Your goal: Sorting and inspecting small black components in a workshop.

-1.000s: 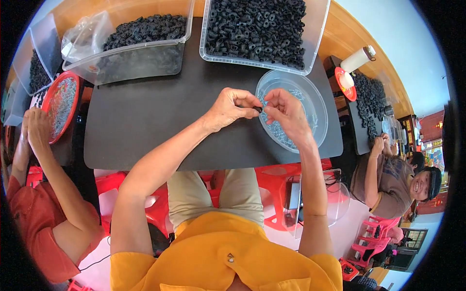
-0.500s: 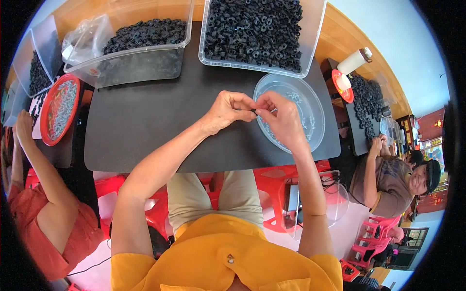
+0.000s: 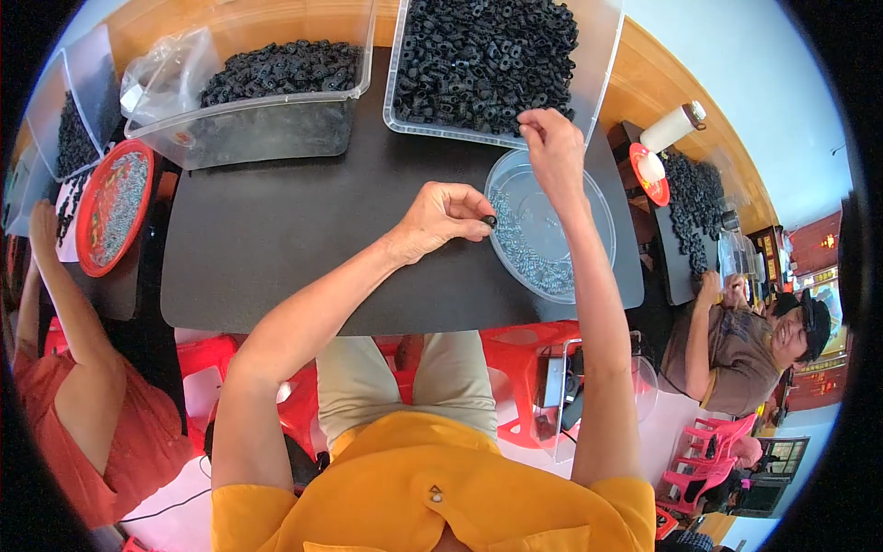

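My left hand [image 3: 434, 221] is above the dark table, pinching a small black plastic part [image 3: 490, 222] between thumb and fingertips. My right hand [image 3: 557, 152] reaches to the near right edge of a clear bin [image 3: 441, 129] heaped with black plastic parts [image 3: 487, 64]. Its fingertips are drawn together at the pile's edge, and whether a part is between them I cannot make out. Under my right wrist stands a round clear bowl [image 3: 602, 216], with small silvery metal pieces [image 3: 529, 258], screw-like, strewn across its bottom.
At the back left, a second clear bin [image 3: 267, 129] holds more black parts and a plastic bag [image 3: 170, 74]. A red tray [image 3: 87, 244] of metal pieces lies left, by a co-worker's arm [image 3: 74, 285]. Another person [image 3: 745, 350] sits at right beside a table of black parts [image 3: 690, 193].
My hands have come apart. The right one has moved away from me to the bin, while the left stays nearly in place with the black part.
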